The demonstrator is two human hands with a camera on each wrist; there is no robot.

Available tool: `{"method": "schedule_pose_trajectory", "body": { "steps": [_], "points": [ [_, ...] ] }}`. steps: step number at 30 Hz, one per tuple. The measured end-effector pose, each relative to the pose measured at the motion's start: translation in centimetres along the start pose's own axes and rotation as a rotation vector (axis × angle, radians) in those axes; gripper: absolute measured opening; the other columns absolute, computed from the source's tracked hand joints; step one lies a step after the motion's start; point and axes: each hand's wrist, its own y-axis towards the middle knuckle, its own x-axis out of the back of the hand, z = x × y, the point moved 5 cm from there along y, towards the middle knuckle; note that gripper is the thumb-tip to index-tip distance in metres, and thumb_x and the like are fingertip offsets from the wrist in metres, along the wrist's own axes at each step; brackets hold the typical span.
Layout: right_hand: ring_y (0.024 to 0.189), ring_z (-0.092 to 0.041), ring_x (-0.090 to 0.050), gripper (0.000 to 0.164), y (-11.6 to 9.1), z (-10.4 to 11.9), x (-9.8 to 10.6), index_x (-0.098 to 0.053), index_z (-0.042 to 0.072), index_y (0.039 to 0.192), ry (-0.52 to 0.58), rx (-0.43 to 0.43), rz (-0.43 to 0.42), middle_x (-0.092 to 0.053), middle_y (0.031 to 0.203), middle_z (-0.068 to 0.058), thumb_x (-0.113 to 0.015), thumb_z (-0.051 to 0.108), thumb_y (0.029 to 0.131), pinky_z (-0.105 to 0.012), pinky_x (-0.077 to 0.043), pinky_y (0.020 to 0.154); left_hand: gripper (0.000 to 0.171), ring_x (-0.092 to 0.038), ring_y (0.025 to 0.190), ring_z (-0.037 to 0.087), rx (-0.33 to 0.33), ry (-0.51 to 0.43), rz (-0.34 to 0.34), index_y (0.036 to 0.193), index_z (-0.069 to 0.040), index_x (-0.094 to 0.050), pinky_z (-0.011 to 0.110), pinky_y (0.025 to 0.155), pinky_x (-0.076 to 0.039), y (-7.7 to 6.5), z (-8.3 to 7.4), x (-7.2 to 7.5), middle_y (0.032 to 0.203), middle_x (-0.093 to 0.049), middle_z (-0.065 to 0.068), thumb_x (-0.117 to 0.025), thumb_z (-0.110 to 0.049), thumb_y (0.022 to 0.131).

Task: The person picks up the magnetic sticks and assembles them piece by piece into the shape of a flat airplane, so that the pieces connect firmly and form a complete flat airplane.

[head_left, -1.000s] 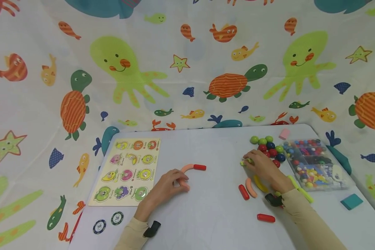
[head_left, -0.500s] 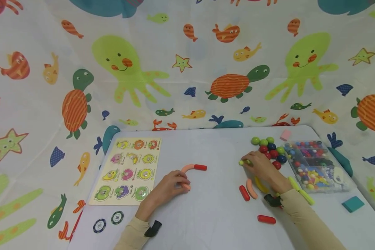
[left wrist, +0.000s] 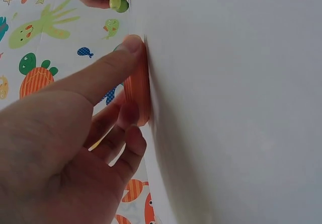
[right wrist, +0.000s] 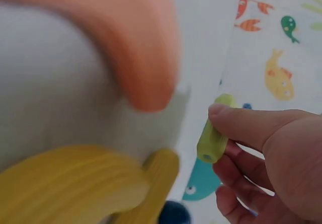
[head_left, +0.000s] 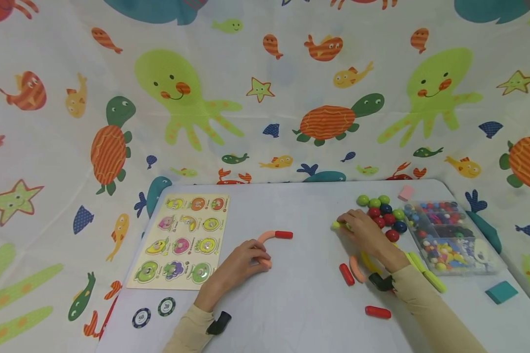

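Note:
My left hand [head_left: 244,264] pinches a peach-coloured curved tube piece [left wrist: 137,95] between thumb and fingers, low at the white table. Just beyond it in the head view, a peach curved piece [head_left: 267,236] meets a straight red tube piece [head_left: 284,235] end to end. On the right side of the table, my right hand [head_left: 365,233] holds a short lime-green tube piece [right wrist: 215,138], thumb on one side and fingers on the other. Part of this piece is hidden behind the fingers in the head view.
Near the right forearm lie red [head_left: 346,274], peach [head_left: 356,269] and yellow [head_left: 370,264] pieces, plus lime sticks [head_left: 433,279]. Coloured balls [head_left: 392,236] sit beside a compartment box of beads [head_left: 479,268]. A fruit puzzle board [head_left: 134,283] and two chips [head_left: 141,317] are at left.
My right hand has shifted left and slightly away with the lime-green tube piece. My left hand stays nearly still on the peach piece. The head view has drifted slightly.

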Motion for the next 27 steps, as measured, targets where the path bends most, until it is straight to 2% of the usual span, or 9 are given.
{"method": "schedule_pose_trajectory", "body": {
  "steps": [13,19,22,27],
  "points": [
    [0.097,-0.021,-0.062,0.024,1.1,4.6,-0.6,-0.073,0.007,0.11,0.04,0.081,-0.034,-0.07,0.102,-0.005,-0.08,0.01,0.087,-0.04,-0.057,0.087,0.021,-0.06,0.105,0.014,-0.011,0.035,-0.043,0.105,-0.015,-0.079,0.034,0.096,-0.051,0.0,-0.3,0.1,0.112,-0.064,-0.002,-0.082,-0.021,0.085],
    [0.1,-0.015,-0.06,0.024,1.1,7.1,-1.7,-0.072,0.012,0.112,0.13,0.062,0.056,-0.067,0.104,0.002,-0.078,0.015,0.089,-0.037,-0.057,0.091,0.024,-0.06,0.106,0.012,0.025,0.02,-0.023,0.107,-0.017,-0.079,0.033,0.096,-0.052,0.1,-0.3,0.1,0.111,-0.064,-0.003,-0.083,-0.024,0.084],
    [0.099,-0.012,-0.06,0.024,1.0,8.2,-2.3,-0.071,0.014,0.112,0.148,0.059,0.098,-0.066,0.104,0.004,-0.078,0.018,0.09,-0.036,-0.057,0.092,0.024,-0.059,0.107,0.012,0.02,0.029,-0.018,0.108,-0.017,-0.078,0.034,0.097,-0.052,0.3,-0.4,0.0,0.112,-0.063,-0.003,-0.082,-0.024,0.085],
    [0.096,-0.01,-0.061,0.024,1.3,10.4,-3.7,-0.071,0.015,0.111,0.157,0.113,0.152,-0.066,0.103,0.005,-0.079,0.019,0.089,-0.035,-0.056,0.091,0.022,-0.059,0.103,0.013,-0.002,0.047,-0.048,0.106,-0.016,-0.078,0.035,0.094,-0.051,0.3,-0.7,0.2,0.109,-0.063,-0.002,-0.082,-0.022,0.085]
  ]
}}
